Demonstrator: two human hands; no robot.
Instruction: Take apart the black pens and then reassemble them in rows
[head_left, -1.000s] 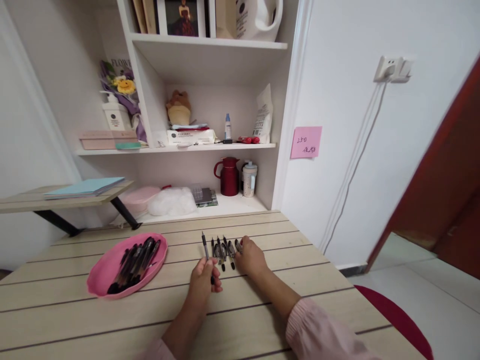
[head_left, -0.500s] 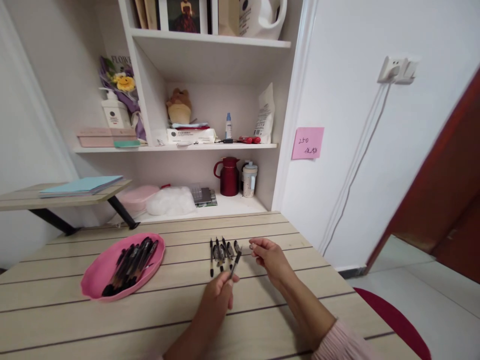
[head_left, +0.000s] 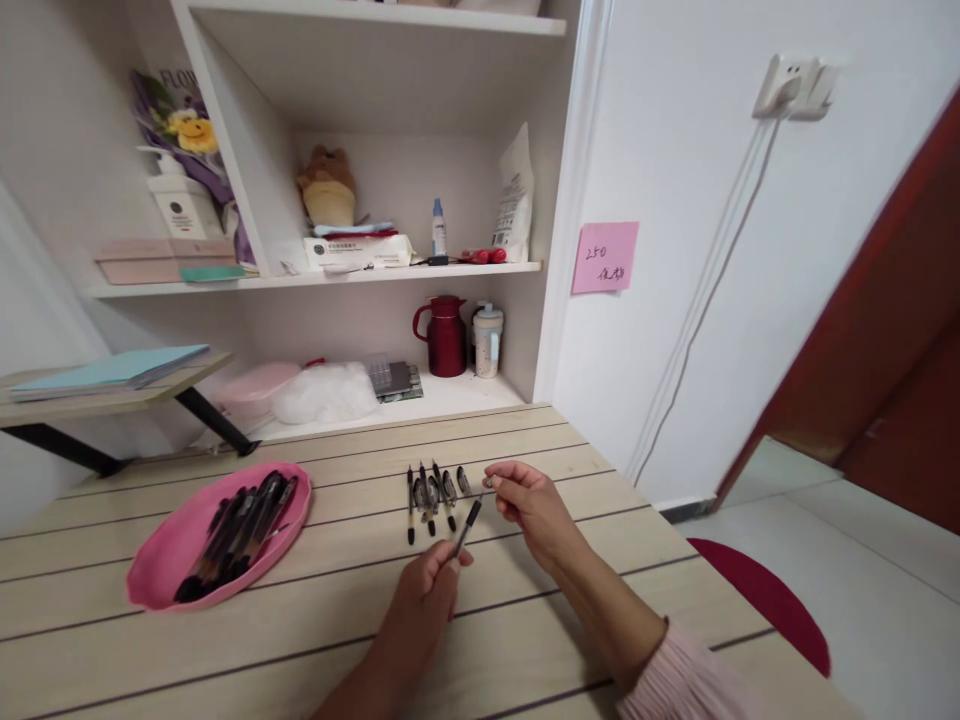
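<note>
My left hand [head_left: 431, 585] is closed around a pen [head_left: 466, 528] with a black grip, its thin tip pointing up and right. Just beyond that tip, my right hand [head_left: 525, 500] pinches a tiny shiny piece [head_left: 490, 482], too small to name surely. It is apart from the grip. Behind the hands, several uncapped pens [head_left: 411, 505] lie side by side on the table, tips facing away from me. Dark pen caps [head_left: 449, 487] lie among them, and one loose cap [head_left: 463, 481] lies to their right, near my right fingertips.
A pink tray [head_left: 142, 580] of black pens [head_left: 240, 535] stands on the table [head_left: 300, 640] at left. A small raised stand [head_left: 180, 385] with blue paper is behind it. At the back, a shelf holds a red jug [head_left: 447, 338] and a light cup [head_left: 487, 342].
The view has shifted, moving the surroundings left and up in the picture. My hands keep their grasps, and the thin tip between them now shows beyond the pen's grip.
</note>
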